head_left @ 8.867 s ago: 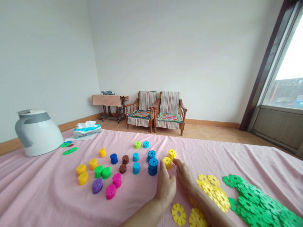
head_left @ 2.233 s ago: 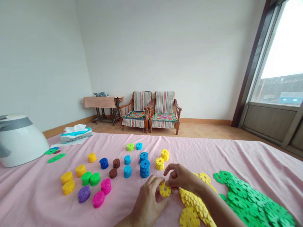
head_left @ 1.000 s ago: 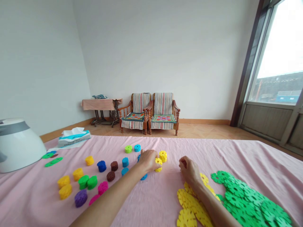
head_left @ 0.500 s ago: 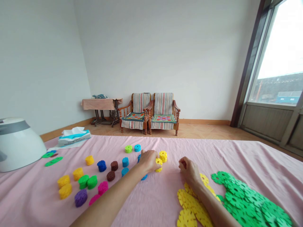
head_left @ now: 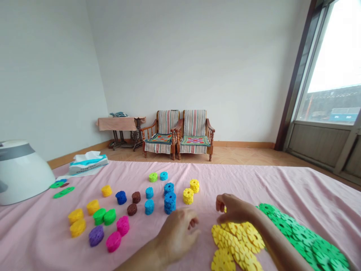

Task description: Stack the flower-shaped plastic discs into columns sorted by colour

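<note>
My left hand (head_left: 179,233) is over the pink cloth in front of the stacks, fingers loosely curled and thumb apart, with nothing visible in it. My right hand (head_left: 232,207) hovers just above the pile of yellow snowflake discs (head_left: 238,241). Its fingers and thumb are bent around a yellow snowflake disc (head_left: 225,209), of which only a sliver shows. Two short yellow stacks (head_left: 188,196) stand beyond my hands. To their left are darker blue stacks (head_left: 170,203) and lighter blue stacks (head_left: 149,207).
Green discs (head_left: 301,233) lie heaped on the right. More small stacks, including pink (head_left: 113,241), purple (head_left: 96,236) and brown (head_left: 132,209), dot the left side. A white kettle (head_left: 25,177) and a tissue box (head_left: 88,165) stand at the far left. Two chairs (head_left: 194,128) are beyond the cloth.
My left hand has let go of the nearer yellow stack and drawn back toward me. My right hand has shifted slightly down and right, and a bit of yellow now shows at its fingers.
</note>
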The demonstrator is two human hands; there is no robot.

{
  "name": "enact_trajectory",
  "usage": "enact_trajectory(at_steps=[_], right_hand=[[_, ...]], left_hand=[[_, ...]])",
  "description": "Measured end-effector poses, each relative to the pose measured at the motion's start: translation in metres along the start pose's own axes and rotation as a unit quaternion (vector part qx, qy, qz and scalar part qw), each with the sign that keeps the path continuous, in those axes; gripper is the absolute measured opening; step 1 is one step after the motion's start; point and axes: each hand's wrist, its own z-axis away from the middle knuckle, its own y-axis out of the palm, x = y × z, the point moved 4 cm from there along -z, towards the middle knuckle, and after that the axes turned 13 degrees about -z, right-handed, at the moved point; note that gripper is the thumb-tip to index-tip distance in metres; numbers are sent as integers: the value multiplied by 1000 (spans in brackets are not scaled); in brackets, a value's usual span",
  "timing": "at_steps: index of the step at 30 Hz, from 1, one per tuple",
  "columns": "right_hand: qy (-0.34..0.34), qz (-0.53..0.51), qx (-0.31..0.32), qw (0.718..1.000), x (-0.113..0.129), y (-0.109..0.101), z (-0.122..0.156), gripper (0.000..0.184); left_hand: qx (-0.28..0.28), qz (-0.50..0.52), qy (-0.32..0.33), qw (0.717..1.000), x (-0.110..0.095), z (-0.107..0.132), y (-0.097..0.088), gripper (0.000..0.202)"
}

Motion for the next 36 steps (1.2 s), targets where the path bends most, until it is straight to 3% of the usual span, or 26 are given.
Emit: enact_trajectory(at_steps=[3,5,10,14,20,23,28,32,36], right_hand=[[-3,29,99,995,17,7,11,33],[-5,52,131,990,25,16,14,40],[-7,99,114,989,31,30,10,41],[4,81,114,990,26,28,8,34],[13,-93,145,985,16,24,3,11],[28,-200,126,971,18,28,-2,6],[58,-330,48,941,26,39,-7,8],[75,-399,74,911,31,52,-8,12],[88,-411,75,904,33,60,-9,11]], left_hand=[[20,31,3,999,-5,17,19,19],[21,49,5,999,-5,20,25,21],[0,90,1,996,0,18,30,23],[-10,94,-4,995,1,20,33,22],[-34,127,-28,991,3,21,35,26],[-74,174,-71,979,10,20,34,32],[-124,226,-106,960,15,22,31,41],[-132,210,-83,965,14,22,29,46],[-131,186,-86,970,15,21,27,43]])
